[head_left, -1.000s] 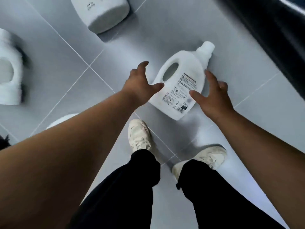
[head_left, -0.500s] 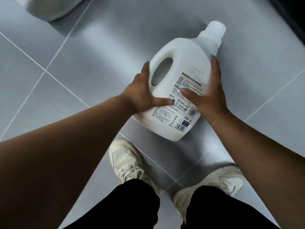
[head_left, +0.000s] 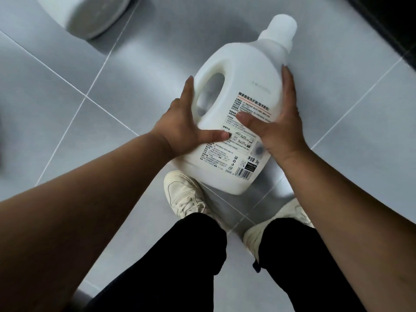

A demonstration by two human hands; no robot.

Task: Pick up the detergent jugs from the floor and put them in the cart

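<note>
We are holding the white jug [head_left: 243,122] with our left hand [head_left: 184,129] and right hand [head_left: 279,129] squeezing its sides, above the gray floor [head_left: 67,97].

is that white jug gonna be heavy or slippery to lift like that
Probably heavy: the detergent jug is large and its label reads 3kg. The left hand and right hand press smooth sides, so it may slip; its handle hole looks safer.
</note>
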